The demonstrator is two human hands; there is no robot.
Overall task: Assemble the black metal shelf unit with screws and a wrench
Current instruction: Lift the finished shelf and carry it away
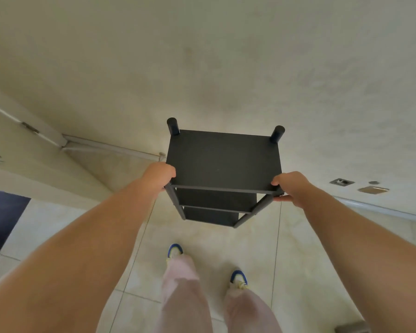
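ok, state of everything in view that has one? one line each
shelf unit: upright on the tiled floor, three shelves fitted, near a wall
rear posts: both stick up above the top shelf
left hand: grip curled round the near left corner post
right hand: grip curled round the near right corner post
wrench, screws: none visible
wall plates: set in the wall, right of the shelf unit

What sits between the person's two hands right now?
In the head view, the black shelf unit's top panel spans the gap: the left hand grips its near-left corner, the right hand its near-right corner post.
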